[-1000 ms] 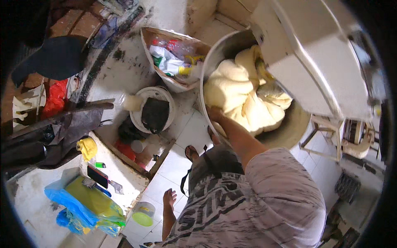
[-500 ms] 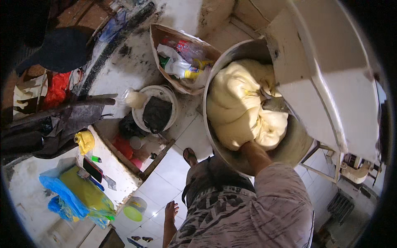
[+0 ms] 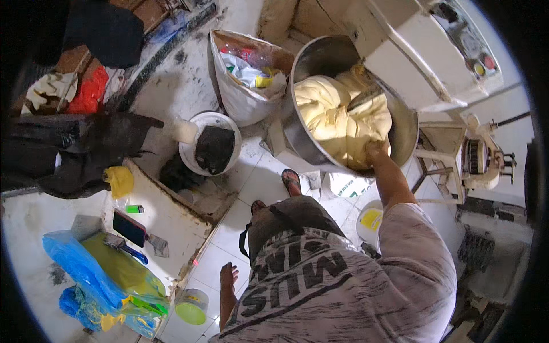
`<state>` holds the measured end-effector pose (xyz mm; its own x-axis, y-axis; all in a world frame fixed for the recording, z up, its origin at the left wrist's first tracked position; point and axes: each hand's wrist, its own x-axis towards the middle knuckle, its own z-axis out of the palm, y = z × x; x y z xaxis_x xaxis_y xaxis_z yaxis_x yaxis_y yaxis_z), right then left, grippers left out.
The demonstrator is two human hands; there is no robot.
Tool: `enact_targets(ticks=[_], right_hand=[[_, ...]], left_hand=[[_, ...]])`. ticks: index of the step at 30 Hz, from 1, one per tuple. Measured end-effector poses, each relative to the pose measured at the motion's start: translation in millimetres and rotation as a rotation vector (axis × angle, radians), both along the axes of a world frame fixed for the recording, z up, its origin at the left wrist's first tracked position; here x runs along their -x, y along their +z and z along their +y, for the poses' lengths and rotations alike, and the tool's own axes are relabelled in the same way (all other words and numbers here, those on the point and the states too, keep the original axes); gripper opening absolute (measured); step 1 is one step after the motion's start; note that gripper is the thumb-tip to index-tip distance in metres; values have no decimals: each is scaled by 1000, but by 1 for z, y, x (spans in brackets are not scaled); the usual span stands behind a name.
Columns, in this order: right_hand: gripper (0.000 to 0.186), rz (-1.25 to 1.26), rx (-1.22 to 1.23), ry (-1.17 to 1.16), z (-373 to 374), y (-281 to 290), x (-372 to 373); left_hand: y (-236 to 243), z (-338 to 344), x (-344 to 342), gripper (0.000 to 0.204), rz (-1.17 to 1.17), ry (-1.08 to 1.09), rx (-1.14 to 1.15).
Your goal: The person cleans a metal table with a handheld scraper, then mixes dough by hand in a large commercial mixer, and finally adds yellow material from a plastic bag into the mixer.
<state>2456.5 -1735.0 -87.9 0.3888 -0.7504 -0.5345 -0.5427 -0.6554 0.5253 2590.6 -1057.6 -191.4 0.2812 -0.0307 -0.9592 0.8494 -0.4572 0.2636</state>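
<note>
A big mass of pale yellow dough (image 3: pixel 326 108) fills much of a deep steel mixer bowl (image 3: pixel 298 134), with its folds bunched around a metal mixing arm (image 3: pixel 366 98). My right hand (image 3: pixel 376 153) reaches over the near rim and grips the dough's near edge; its fingertips are sunk in and partly hidden. Down by my side hangs my left hand (image 3: pixel 229 275), holding nothing, its fingers loosely apart and away from any object.
The cream mixer housing (image 3: pixel 412 57) overhangs the bowl's far right. Left of the bowl stand a sack of rubbish (image 3: pixel 246 106) and a white bucket (image 3: pixel 235 150) with a black bag. A ledge holds a phone (image 3: pixel 129 228), a scraper (image 3: pixel 157 246) and blue plastic bags (image 3: pixel 74 257). A tub (image 3: pixel 369 220) stands on the floor.
My view has shifted, showing more of the floor and mixer housing. The dough and mixing arm have turned within the bowl. My right hand has come up out of the dough's lower fold to its edge.
</note>
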Motion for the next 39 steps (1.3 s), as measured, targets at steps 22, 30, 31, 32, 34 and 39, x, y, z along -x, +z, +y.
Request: enact_targets(ticks=[22, 30, 31, 32, 34, 39], right_hand=[[20, -147, -297, 75, 2, 2, -16], [35, -449, 23, -570, -59, -37, 2], [37, -273, -114, -438, -26, -49, -30], [40, -158, -202, -378, 3, -50, -55], [48, -15, -343, -286, 31, -38, -91], [31, -1015, -1187, -761, 5, 17, -132]], left_hand=[[25, -16, -26, 42, -7, -88, -100], [31, -37, -10, 47, -4, -106, -105], [31, -42, -8, 47, -9, -86, -104], [29, -45, -9, 47, 12, -64, -145], [37, -53, -6, 47, 9, -27, -84], [32, -54, 9, 46, 56, -17, -152]])
